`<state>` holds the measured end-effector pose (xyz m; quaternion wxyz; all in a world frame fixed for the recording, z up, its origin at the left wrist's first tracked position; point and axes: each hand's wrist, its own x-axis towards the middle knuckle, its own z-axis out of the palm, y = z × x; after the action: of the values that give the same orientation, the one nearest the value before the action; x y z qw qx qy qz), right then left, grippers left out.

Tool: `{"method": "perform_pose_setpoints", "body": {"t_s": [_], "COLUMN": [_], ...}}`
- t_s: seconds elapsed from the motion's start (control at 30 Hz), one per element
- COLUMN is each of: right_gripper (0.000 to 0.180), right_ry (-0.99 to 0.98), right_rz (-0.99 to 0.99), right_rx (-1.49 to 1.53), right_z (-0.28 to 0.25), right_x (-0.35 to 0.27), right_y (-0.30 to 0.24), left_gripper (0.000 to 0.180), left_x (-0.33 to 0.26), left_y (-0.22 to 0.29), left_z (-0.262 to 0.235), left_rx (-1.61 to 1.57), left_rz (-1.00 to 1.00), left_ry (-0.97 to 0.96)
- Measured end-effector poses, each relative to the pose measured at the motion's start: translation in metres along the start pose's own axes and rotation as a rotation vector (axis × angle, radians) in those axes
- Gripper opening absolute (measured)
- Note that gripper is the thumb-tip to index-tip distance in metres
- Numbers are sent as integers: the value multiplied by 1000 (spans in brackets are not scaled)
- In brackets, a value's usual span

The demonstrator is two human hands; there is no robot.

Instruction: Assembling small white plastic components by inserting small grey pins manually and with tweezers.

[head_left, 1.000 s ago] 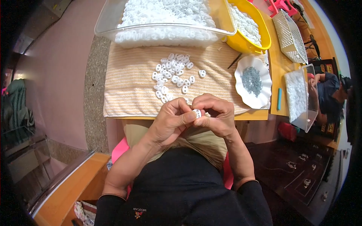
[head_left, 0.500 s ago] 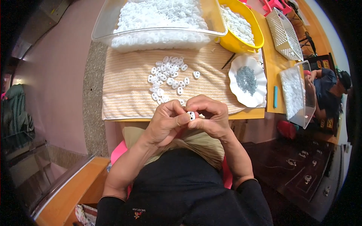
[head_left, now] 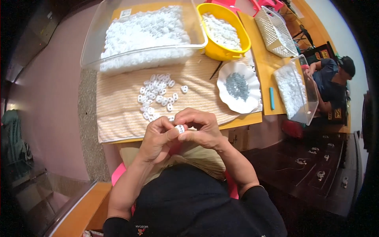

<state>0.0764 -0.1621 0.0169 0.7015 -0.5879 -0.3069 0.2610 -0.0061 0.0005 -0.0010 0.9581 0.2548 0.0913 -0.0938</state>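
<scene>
Now the left hand (head_left: 158, 138) and the right hand (head_left: 201, 128) both pinch one little white piece (head_left: 180, 128) at about 6 o'clock of the loose white pile (head_left: 158, 94) (it could slip and drop if fingers loosen), looking much as it did a moment ago.

We wear a black top whose short sleeves end just past our elbows, leaving both forearms bare, and a small red and white printed mark sits at its lower edge. Our left hand (head_left: 158, 138) and right hand (head_left: 199, 128) are ungloved and without rings, above that top.
</scene>
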Motion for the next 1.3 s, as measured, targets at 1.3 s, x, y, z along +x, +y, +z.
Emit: {"method": "perform_pose_setpoints", "body": {"t_s": [1.3], "right_gripper": [20], "right_ry": [225], "right_rz": [-54], "right_rx": [-984], "right_z": [-65], "right_x": [55], "right_y": [-46], "left_gripper": [9], "left_x": [5], "left_y": [2], "left_z": [0], "left_rx": [110], "left_rz": [116], "left_ry": [278]}}
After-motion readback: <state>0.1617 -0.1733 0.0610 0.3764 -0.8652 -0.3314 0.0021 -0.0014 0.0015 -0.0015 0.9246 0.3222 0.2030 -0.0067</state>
